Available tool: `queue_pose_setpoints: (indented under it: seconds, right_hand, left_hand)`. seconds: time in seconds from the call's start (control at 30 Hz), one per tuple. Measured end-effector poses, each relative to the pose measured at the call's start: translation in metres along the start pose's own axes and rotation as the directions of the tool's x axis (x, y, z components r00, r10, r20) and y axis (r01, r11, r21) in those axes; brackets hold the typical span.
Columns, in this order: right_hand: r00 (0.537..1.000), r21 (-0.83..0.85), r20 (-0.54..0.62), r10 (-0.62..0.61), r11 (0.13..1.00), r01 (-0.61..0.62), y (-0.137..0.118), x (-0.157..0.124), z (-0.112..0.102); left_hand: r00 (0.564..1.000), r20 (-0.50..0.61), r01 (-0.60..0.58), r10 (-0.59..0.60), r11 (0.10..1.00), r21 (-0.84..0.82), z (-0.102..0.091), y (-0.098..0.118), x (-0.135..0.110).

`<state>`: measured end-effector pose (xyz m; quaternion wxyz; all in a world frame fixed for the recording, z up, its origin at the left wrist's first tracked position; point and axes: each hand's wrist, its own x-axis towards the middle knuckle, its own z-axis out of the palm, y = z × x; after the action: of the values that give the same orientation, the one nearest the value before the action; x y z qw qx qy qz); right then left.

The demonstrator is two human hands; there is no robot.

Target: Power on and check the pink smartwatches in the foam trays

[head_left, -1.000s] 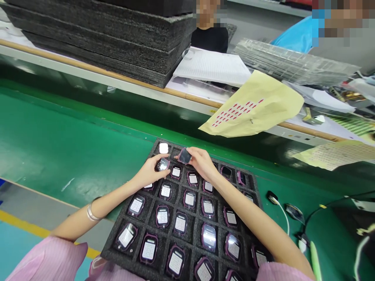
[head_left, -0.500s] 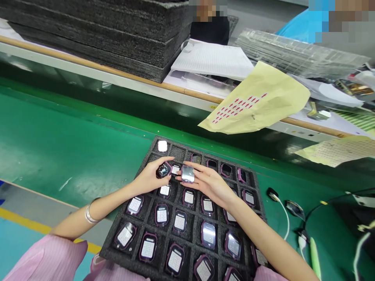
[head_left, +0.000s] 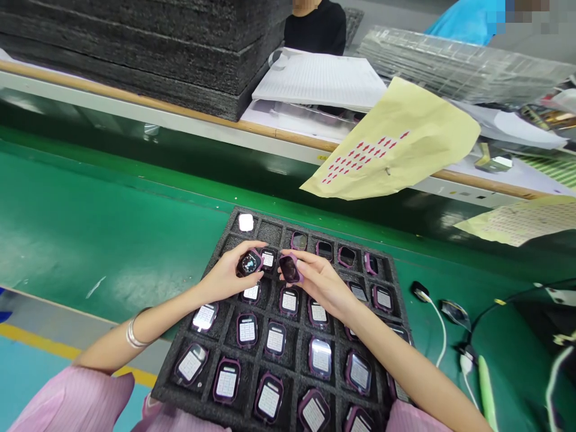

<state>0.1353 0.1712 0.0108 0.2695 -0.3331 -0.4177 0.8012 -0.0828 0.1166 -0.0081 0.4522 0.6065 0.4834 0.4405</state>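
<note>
My left hand (head_left: 231,266) is closed on a purple-framed smartwatch body (head_left: 250,262) whose screen shows a dial. In my right hand (head_left: 324,280) a second purple watch body (head_left: 290,269) is held between thumb and fingers, its screen dark. Both hands hover over a black foam tray (head_left: 299,366) divided into compartments. Many of these hold purple watch bodies with white lit screens, such as the one at the front (head_left: 226,381). Between my hands another watch (head_left: 267,258) shows a white screen. A dark-screened watch (head_left: 346,257) lies in the tray's back row.
The tray rests on a green bench (head_left: 112,210). Stacked black foam (head_left: 135,54) stands on the shelf behind, beside papers (head_left: 319,78) and clear plastic trays (head_left: 450,63). A yellow sheet (head_left: 396,144) hangs off the shelf edge. Cables (head_left: 443,330) lie at right. A person sits beyond.
My right hand has turned its watch, so the screen that was reflecting brightly now looks dark. My left hand has barely moved. The camera view has shifted slightly.
</note>
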Motion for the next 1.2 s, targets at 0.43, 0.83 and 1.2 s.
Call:
queue_pose_setpoints:
  seconds: [0.43, 0.83, 1.2]
  right_hand:
    - [0.999, -0.008, 0.025, 0.032, 0.999, -0.032, -0.0038, -0.0042, 0.0038]
    - [0.991, 0.076, 0.124, 0.043, 0.996, -0.053, -0.0077, -0.0047, 0.0029]
    - [0.994, 0.035, 0.112, 0.008, 0.999, -0.012, -0.0017, -0.0016, -0.0016]
  left_hand:
    - [1.000, 0.005, 0.029, -0.029, 0.999, -0.016, -0.0025, -0.0005, 0.0009]
    - [0.999, 0.040, 0.031, -0.035, 0.995, 0.094, -0.0028, 0.0070, -0.0007]
    - [1.000, 0.013, 0.013, -0.015, 0.994, 0.106, 0.0011, 0.0031, -0.0002]
